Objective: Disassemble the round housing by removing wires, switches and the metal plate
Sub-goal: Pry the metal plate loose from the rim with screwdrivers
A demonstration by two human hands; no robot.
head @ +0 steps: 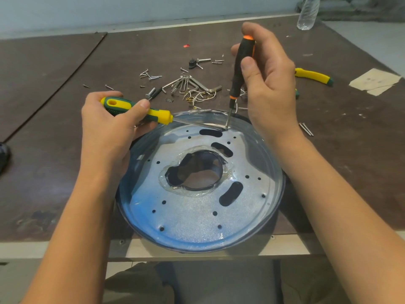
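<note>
The round housing [270, 163] lies at the table's front edge, its rim overhanging toward me. Inside it sits the perforated metal plate [192, 213] with slots and a ragged central hole. My left hand [107, 126] grips a yellow-green screwdriver [140, 110] held nearly flat, its shaft reaching to the plate's far edge. My right hand [265, 77] holds a black-orange screwdriver [241, 69] upright, tip down at the same spot on the far rim. Both tips meet near the top slot.
Loose screws [151, 75], hex keys [186, 84], a bolt and removed wires [201, 96] lie scattered behind the housing. A yellow-handled tool [313, 76] and a paper scrap [374, 82] lie at right. A plastic bottle [308, 12] stands at the far edge.
</note>
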